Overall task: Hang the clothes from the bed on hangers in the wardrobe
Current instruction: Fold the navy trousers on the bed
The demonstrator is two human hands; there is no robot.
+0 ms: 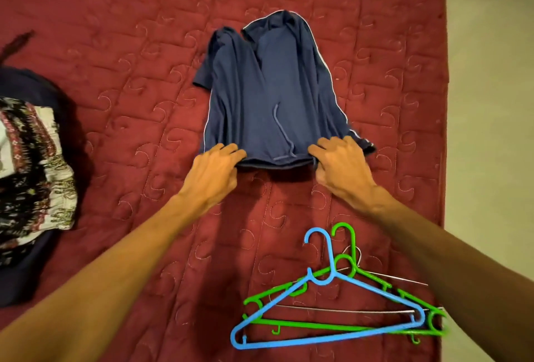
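2 hands on 1 navy garment (268,87), w/ white piping and drawstring, laid flat mid-bed on red quilted cover (115,44). L hand (215,165) grips near edge, left corner; R hand (341,162) grips same edge, right corner, fingers curled on cloth. By R forearm, on cover: 1 blue hanger (332,336) atop green hangers (303,323) and 1 wire hanger (346,309). Patterned clothes pile (31,159) at far left.

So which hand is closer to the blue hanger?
Right. The right hand grips the navy garment at its near edge, just beyond the hook of the blue hanger. The left hand grips the same edge, farther to the left.
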